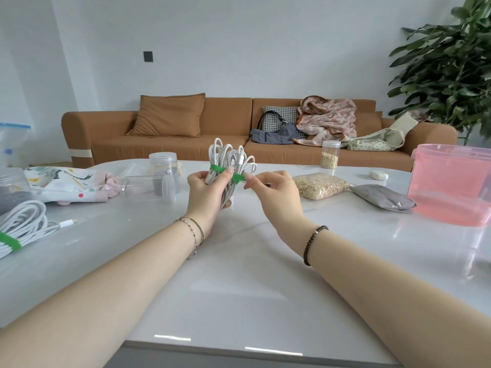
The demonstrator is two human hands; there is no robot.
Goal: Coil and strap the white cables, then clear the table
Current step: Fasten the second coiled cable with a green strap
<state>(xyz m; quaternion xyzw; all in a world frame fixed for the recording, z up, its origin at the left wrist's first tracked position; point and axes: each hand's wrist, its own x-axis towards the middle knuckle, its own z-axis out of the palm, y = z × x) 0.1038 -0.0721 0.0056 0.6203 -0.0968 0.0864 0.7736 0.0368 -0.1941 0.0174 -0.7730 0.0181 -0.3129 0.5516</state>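
Grips coiled white cable [229, 158] w/ left hand [210, 192], ctr frame. Pinches green strap [238, 177] end w/ right hand [276, 192]; not yet fastened. Finds second cable [24, 221] strapped, lower left. Leaves jars [162, 162], bags [318, 185] to clear.

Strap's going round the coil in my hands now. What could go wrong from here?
1. The right hand pinches only the end of the green strap; a slip could let it unwind.
2. The cable bundle fans into uneven loops above the left hand, so one may escape the strap.
3. The clear jar lying on its side just behind could be knocked and roll.
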